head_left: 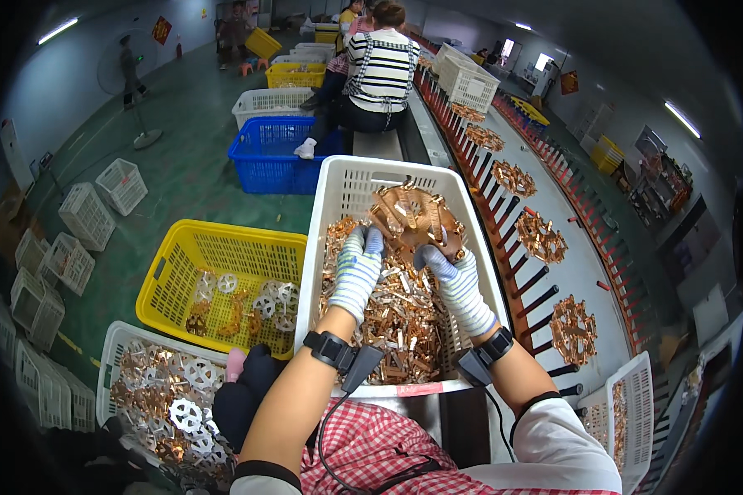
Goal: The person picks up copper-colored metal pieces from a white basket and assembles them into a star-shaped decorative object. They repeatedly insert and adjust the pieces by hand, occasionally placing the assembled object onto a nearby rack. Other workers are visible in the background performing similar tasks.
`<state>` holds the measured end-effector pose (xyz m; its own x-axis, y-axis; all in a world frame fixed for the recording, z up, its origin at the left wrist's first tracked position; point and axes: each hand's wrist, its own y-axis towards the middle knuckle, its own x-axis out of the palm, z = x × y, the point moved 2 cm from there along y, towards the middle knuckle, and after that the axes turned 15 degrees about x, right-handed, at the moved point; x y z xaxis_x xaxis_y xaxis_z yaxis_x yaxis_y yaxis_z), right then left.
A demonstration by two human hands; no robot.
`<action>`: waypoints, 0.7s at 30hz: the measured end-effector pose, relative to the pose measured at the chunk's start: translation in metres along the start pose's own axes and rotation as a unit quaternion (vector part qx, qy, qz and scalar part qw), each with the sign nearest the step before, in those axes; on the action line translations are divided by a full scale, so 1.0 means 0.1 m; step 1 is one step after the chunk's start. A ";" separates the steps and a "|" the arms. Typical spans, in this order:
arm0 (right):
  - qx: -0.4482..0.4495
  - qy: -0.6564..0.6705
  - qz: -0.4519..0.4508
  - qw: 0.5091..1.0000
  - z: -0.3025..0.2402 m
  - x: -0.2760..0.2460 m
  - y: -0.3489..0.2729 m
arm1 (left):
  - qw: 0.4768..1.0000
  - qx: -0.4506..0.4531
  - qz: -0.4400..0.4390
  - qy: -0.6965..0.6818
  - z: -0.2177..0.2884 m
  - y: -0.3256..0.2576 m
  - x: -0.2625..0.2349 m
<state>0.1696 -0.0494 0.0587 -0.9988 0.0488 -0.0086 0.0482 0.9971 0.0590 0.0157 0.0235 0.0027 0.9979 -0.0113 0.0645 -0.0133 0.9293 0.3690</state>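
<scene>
Head view: I've got left hand (357, 268) and right hand (458, 285) gripping the copper disc (417, 219) over the white crate (314, 239); uneven pinch might drop it onto loose strips (400, 330).

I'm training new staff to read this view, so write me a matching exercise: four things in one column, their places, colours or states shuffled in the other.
Things
1. Round copper-coloured piece
2. Blue basket
3. Near yellow basket
4. Apron

Places, colours, states
A. Red and white check
B. Next to the seated person in a striped top
C. Held by the left hand and right hand over the white basket
D. Contains spoked metal parts

Right pairs: 1-C, 2-B, 3-D, 4-A
</scene>
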 end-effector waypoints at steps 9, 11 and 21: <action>-0.049 -0.021 0.109 0.993 -0.11 0.00 -0.08 | 0.914 -0.204 -0.089 -0.338 0.15 -0.09 0.01; -0.044 -0.017 0.104 0.993 -0.17 0.02 -0.09 | 0.963 -0.121 -0.079 -0.229 0.19 -0.05 0.02; -0.163 -0.174 0.125 0.963 -0.22 -0.03 -0.17 | 0.852 -0.235 -0.097 -0.458 0.33 -0.09 0.04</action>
<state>0.1718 -0.0682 0.0799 -0.8890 0.3585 -0.2849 0.2236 0.8828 0.4131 0.0180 0.0030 0.0298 0.5058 -0.2654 0.8208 0.3887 0.9195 0.0578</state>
